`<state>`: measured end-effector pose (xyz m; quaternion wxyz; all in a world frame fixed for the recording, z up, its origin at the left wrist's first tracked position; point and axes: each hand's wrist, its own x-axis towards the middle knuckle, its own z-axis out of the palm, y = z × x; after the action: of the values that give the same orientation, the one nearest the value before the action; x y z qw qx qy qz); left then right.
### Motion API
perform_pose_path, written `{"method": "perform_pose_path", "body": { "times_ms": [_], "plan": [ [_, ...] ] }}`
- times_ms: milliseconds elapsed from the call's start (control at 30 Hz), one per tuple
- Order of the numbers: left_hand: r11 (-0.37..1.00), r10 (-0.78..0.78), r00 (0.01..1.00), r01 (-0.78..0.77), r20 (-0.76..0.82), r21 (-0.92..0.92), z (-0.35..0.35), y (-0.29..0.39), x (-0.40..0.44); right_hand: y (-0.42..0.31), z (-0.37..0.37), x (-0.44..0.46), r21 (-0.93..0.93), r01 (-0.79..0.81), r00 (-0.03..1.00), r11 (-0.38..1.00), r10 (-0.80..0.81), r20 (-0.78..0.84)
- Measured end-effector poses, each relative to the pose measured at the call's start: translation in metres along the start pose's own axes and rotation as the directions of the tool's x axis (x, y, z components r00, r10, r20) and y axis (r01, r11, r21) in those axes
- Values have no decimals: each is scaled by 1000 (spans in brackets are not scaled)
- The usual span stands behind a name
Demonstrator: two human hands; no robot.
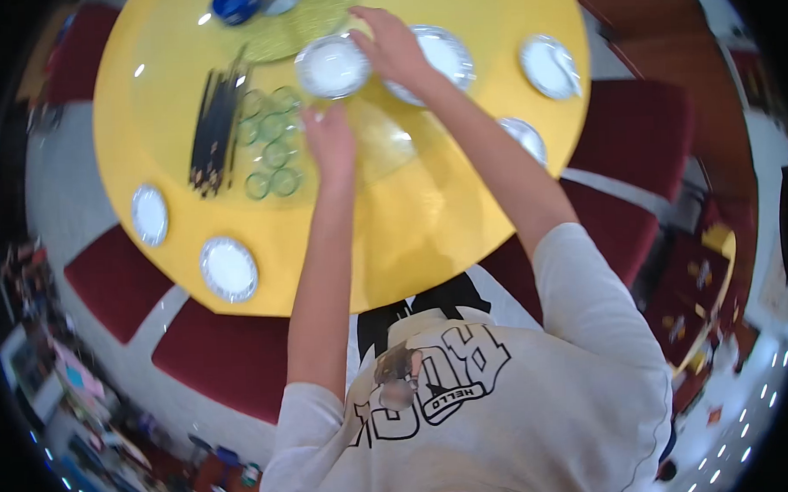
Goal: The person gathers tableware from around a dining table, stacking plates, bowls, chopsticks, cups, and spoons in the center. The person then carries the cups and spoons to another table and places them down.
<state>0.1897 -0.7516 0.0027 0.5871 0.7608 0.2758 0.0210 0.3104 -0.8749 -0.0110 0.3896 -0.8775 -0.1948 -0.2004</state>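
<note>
White and round with a grey-patterned rim, one dish (pixel 333 66) sits between the person's hands: the right hand (pixel 391 48) has fingers spread at its upper-right edge, the left hand (pixel 329 140) is half curled just below, and whether either grip holds it, I can't tell. Handling that dish seems the step in hand; the next move, I'd judge, calls for a steady rim hold, clear of the green-tinted drinking glasses (pixel 273 129). Farther out lie slim black chopsticks (pixel 212 131) and more white plates (pixel 229 269) around the round yellow desk (pixel 412 271).
</note>
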Motion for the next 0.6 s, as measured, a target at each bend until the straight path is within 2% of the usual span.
{"method": "perform_pose_path", "body": {
  "times_ms": [33,67,167,233,267,333,367,433,467,533,567,600],
  "plan": [
    [985,-5,999,-2,-36,-174,0,-6,-13,-4,-22,-10,-57,-22,1000,998,21,-22],
    [940,-26,997,1,-70,-341,1,-14,-28,-18,-44,-28,4,-118,992,993,118,-52],
    [953,33,998,-18,46,-301,5,-27,-71,-56,-107,-97,164,-421,899,892,435,-55],
    [975,31,948,42,317,-219,20,-44,-95,-52,-131,-159,188,-588,779,787,613,-130],
    [976,35,940,41,340,-216,33,-51,-106,-44,-144,-194,172,-648,721,742,670,-176],
    [986,162,841,-159,516,-51,68,-55,-125,-24,-179,-255,114,-789,571,603,790,-224],
    [985,164,831,-166,532,-45,82,-50,-134,-15,-195,-281,75,-864,471,498,852,-231],
    [903,296,694,-427,657,44,110,-38,-144,7,-218,-322,85,-905,383,418,884,-267],
    [898,297,688,-436,663,51,127,-38,-143,24,-223,-339,72,-910,377,409,886,-270],
    [741,354,590,-651,726,168,161,-37,-138,50,-228,-351,103,-899,384,425,881,-277],
    [736,341,594,-651,729,186,180,-38,-133,63,-226,-358,125,-891,389,436,877,-281],
    [676,381,574,-708,725,205,196,-37,-130,73,-226,-357,98,-903,385,418,889,-247]
  ]
}}
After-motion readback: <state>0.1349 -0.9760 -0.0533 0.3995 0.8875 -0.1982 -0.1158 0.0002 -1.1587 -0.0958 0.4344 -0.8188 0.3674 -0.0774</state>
